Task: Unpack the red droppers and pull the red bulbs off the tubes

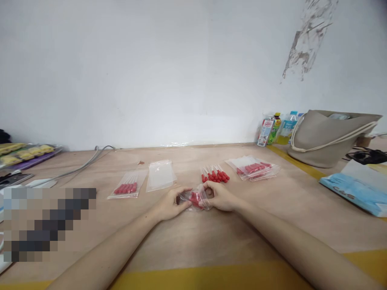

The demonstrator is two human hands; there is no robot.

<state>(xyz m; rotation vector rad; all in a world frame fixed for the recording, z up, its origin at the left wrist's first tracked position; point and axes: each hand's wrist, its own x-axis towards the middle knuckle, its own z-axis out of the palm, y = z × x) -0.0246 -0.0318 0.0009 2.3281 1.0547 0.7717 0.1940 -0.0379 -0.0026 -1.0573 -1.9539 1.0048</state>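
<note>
Between my two hands is a clear plastic bag (pixel 196 198) with red-tipped pieces inside. My left hand (pixel 171 202) grips the bag's left side between thumb and fingers. On the bag's right side, my right hand (pixel 222 195) is closed, its fingers curled on the plastic. Just beyond lies a loose bunch of red-headed sticks (pixel 215 175) with thin pale shafts. A stack of flat clear bags (pixel 161 175) rests to the left of it. Further left, one bag of red-headed sticks (pixel 126 187) lies flat. Several filled bags (pixel 255 167) overlap at the right.
At the right stand a grey bag (pixel 329 135) with rope handles, several drink containers (pixel 273 129) and a blue tissue pack (pixel 355 193). A grey cable (pixel 78 171) crosses the left. Yellow packaged items (pixel 30 153) lie at far left. A white wall (pixel 151 72) bounds the wooden table (pixel 187 245).
</note>
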